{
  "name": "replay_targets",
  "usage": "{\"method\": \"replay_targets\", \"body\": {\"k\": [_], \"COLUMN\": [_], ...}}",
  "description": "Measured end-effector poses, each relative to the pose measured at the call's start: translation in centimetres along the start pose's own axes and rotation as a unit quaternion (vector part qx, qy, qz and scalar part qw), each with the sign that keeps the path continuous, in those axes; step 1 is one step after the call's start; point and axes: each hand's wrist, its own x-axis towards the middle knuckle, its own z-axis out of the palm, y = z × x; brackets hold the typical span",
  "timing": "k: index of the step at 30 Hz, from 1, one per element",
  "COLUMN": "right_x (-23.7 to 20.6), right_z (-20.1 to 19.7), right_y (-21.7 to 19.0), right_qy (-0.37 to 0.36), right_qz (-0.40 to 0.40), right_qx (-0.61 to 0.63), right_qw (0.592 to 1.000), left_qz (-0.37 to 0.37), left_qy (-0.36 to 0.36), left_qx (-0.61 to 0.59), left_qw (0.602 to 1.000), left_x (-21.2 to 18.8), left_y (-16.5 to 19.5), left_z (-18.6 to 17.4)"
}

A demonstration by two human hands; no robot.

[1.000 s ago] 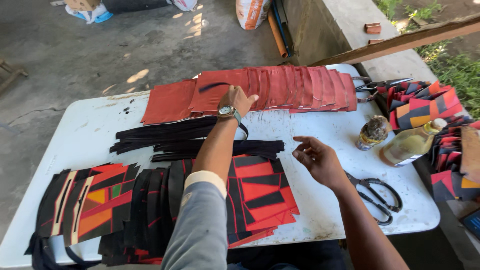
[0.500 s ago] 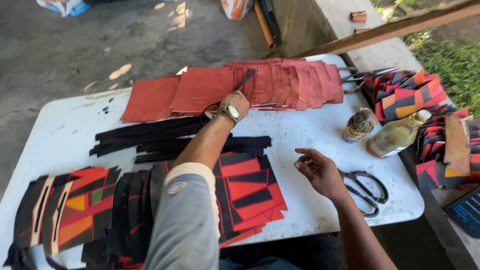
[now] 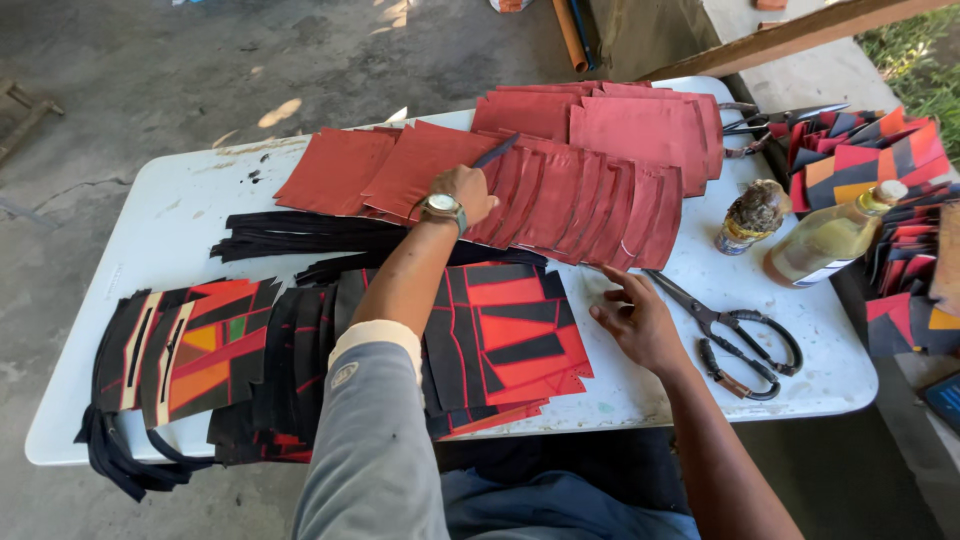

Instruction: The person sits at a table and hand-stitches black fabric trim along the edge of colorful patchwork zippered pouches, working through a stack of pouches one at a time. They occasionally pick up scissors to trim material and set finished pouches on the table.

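Two hands in view, one tabletop [image 3: 180, 215], white, scuffed. Left hand [image 3: 462, 193], wristwatch on the wrist, resting on the fanned row of red leather pieces [image 3: 590, 190] at the far side of the tabletop; fingers curled and pressed together around a thin dark tool [image 3: 496, 152], only its tip showing past the knuckles, kind not readable. Red pieces overlapping too tightly for an exact count: roughly fifteen edges visible, plus two or three lying flat at the left end and a few stacked behind at the far right. Right hand [image 3: 634, 318] flat on the bare tabletop, fingers loosely spread, holding nothing, just beside one pair of black-handled scissors [image 3: 728, 335]. One bundle of black strips [image 3: 300, 238] between the red row and the near stack, partly covered by the left forearm. Near edge: overlapping black-and-red patterned panels [image 3: 510, 335], count unclear, several hidden under the grey sleeve; left end showing orange and cream patches, with black strips hanging off the edge. One small jar [image 3: 752, 215] with a crusted top and one bottle of yellowish liquid [image 3: 830, 240], lying tilted, near each other at the right. Second pair of scissors [image 3: 775, 120] at the far right corner, handles partly hidden. One more heap of patterned pieces [image 3: 860, 155] at the right, cut off by the picture edge.
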Motion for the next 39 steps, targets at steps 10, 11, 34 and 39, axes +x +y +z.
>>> {"method": "replay_targets", "body": {"k": [10,11,34,39], "right_x": [-1.0,-0.8,-12.9,-13.8], "right_z": [-0.1,-0.3,-9.7,-9.2], "right_y": [1.2,1.0,-14.7,-15.6], "right_qy": [0.019,0.025,0.107,-0.009], "right_qz": [-0.038,-0.039,-0.345,-0.124], "right_qx": [0.061,0.102,-0.392,-0.197], "right_qw": [0.997,0.994,0.846,0.972], "left_qz": [0.231,0.244,0.228,0.152], "left_qy": [0.364,0.385,0.232,0.214], "left_qx": [0.148,0.128,-0.356,-0.477], "left_qw": [0.890,0.881,0.876,0.839], "left_x": [-3.2,-4.4,-27.7,-27.2], "left_y": [-0.4,0.2,6.3,4.9], "left_z": [-9.8,-11.3,3.0,1.2]}}
